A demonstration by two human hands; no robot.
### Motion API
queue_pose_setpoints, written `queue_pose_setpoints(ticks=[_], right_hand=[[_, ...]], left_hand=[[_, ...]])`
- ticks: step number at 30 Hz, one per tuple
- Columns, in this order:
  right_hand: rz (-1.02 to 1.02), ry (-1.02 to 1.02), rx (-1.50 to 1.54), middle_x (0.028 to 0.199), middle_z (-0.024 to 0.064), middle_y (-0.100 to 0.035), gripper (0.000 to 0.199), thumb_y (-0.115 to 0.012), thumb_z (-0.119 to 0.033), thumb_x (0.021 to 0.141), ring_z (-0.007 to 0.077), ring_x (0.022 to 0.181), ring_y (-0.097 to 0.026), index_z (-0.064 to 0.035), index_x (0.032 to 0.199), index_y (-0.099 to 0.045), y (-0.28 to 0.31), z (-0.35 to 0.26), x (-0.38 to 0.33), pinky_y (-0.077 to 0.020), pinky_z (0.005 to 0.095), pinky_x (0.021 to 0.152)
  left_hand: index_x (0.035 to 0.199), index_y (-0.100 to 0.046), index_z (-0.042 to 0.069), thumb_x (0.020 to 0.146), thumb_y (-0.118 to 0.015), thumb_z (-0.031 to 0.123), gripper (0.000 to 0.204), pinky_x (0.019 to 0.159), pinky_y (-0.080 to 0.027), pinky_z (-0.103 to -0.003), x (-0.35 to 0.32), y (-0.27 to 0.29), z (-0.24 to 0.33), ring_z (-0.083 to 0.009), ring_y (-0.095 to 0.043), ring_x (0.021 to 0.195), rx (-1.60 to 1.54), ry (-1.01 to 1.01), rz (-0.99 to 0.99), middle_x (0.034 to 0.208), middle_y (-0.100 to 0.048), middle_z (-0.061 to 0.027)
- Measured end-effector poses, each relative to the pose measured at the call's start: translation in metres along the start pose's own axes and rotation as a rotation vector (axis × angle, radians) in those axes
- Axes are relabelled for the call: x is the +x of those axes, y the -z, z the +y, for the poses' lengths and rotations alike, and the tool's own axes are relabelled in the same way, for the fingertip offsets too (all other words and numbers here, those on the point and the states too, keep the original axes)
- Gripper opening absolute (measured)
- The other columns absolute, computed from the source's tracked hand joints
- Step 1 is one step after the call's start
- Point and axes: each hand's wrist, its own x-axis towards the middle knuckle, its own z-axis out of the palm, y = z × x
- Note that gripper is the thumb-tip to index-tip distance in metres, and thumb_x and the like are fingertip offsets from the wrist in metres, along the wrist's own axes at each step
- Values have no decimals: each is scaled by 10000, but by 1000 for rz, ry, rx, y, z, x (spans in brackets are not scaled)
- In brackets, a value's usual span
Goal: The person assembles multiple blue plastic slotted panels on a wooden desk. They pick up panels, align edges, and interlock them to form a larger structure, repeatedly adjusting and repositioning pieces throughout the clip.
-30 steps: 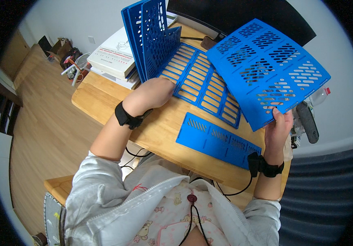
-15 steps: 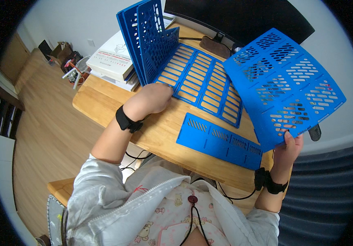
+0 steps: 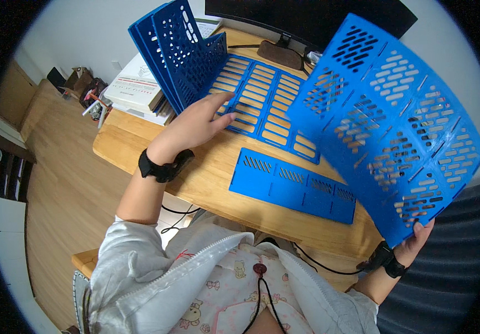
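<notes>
In my right hand I grip a large blue perforated plastic panel by its lower corner. It is held up tilted over the right of the desk, and it looks slightly bowed. My left hand is open, thumb and fingers apart, above the near left edge of a flat blue slotted panel. Beside that hand stand blue perforated upright panels, joined into a rack-like section at the left. A narrow blue panel with slanted slots lies near the desk's front edge.
Books and papers are stacked on the wooden desk behind the upright panels. A dark monitor stands at the back, with a brown pouch-like object in front. Black cables hang below the desk.
My left hand has opened and lifted slightly from beside the upright panels. My right hand has moved right and nearer to me with the large panel, which has turned. The view has shifted slightly.
</notes>
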Motion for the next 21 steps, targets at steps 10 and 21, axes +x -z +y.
queue_pose_setpoints(ticks=[10,21], right_hand=[[-5,-235,262,1108,210,-553,595,-609,-150,693,290,919,-598,61,1210,-404,33,55,-32,-519,390,758],[131,38,328,1027,66,-534,459,-577,-128,759,138,826,-556,-16,1178,-426,15,31,-30,-478,249,690]], left_hand=[[1346,-302,15,936,-434,325,531,944,-378,-307,10,-11,20,-201,-471,1133,-580,169,-233,1244,-489,-127],[1345,-326,53,902,-514,214,507,977,-353,-322,8,-15,37,-205,-435,1178,-462,82,-282,1271,-460,-124]])
